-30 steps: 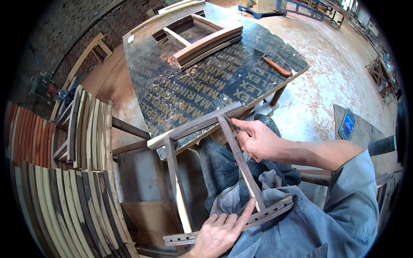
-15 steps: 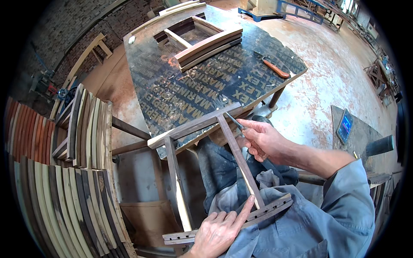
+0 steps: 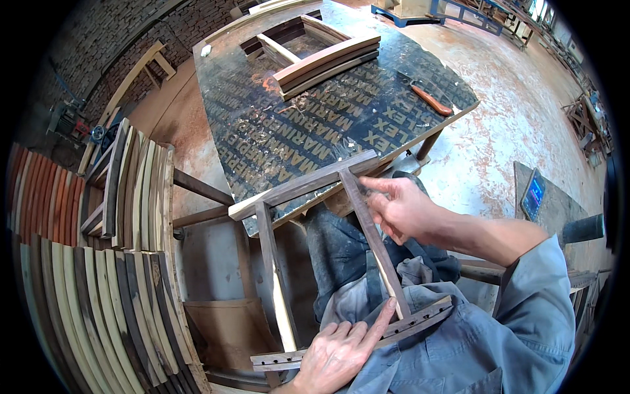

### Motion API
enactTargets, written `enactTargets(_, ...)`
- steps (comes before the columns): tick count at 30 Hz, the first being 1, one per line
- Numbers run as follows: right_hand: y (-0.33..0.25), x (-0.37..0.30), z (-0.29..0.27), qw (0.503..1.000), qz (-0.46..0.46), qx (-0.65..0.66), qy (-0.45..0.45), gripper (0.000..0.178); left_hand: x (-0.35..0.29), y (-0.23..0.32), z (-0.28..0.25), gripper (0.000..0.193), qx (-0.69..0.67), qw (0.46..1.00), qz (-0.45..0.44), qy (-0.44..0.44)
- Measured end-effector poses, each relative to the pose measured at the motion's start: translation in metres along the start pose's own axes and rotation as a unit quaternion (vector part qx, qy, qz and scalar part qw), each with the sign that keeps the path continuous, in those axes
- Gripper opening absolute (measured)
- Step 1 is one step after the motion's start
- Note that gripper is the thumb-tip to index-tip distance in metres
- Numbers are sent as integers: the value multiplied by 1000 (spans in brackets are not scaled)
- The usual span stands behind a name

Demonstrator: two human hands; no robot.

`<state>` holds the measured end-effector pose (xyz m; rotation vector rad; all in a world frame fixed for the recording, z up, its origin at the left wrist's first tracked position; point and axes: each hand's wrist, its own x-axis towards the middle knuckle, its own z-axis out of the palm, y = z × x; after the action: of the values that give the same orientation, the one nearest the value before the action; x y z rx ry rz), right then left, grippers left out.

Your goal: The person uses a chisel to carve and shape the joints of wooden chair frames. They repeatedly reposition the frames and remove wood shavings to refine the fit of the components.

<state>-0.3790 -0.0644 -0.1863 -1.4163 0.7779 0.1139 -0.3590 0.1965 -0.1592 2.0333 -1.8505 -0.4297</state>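
Grasping the wooden frame by its lower rail with our left hand, we rest its upper rail on the surface; our right hand curls beside a slat, whether gripping anything we cannot tell.

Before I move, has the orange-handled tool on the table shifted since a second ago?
No; against the table's right corner, the orange-handled tool lies in the same spot; only the view shifted.
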Motion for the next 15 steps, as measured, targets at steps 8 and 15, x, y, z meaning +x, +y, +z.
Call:
enactTargets(8,4,-11,-5,998,-39,-47,25,55,-1,-3,12,72,33,999,-4,10)
enactTargets(15,28,6,-7,997,-46,-65,18,56,-7,-11,22,74,39,999,18,-4)
